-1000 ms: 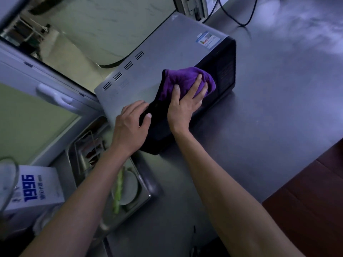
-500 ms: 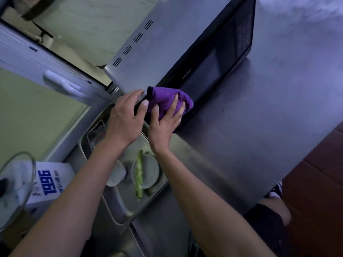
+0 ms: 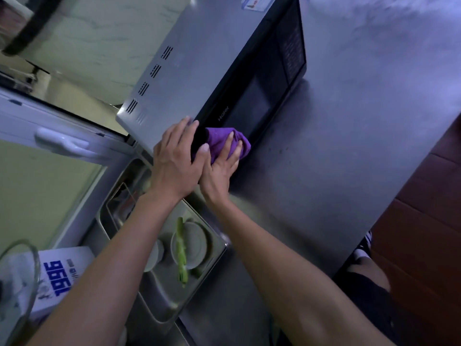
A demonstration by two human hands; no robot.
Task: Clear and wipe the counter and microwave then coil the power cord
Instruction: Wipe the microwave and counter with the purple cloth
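Carton (image 3: 59,273): stands at the far left beside a glass lid (image 3: 17,278). Blue digits "1996" are readable, printed sideways; the smaller print beside them is too small to read.
Sink (image 3: 214,248): holds two pale dishes and a green vegetable strip (image 3: 181,255), which lies partly across the larger dish. It sits just left of the work area.
Left hand (image 3: 174,158): rests on the near left corner of the microwave (image 3: 189,63), fingers laid over the top edge and thumb down the front. The grip looks like a bracing hold on the casing; how tightly it clamps cannot be told.
Right hand (image 3: 219,168): fingers spread flat and straight, pressing the purple cloth (image 3: 224,143) against the lower left of the black door. Nothing is pinched; the grip is an open-palm press.
Step in hand: wiping the door front, judged from the cloth position.
Technique: keep the left hand bracing so the unit does not slide on the surface (image 3: 361,146). Work the cloth along the door toward the control panel, keeping the pressure even. Keep the cloth bunched under the palm so no loose edge drags.
Door lettering: a small logo (image 3: 222,113) sits near the door's top edge; it appears to read "Haier", not certain.
Top sticker (image 3: 254,1): coloured label at the far corner, text unreadable.
Power cord: not in view.
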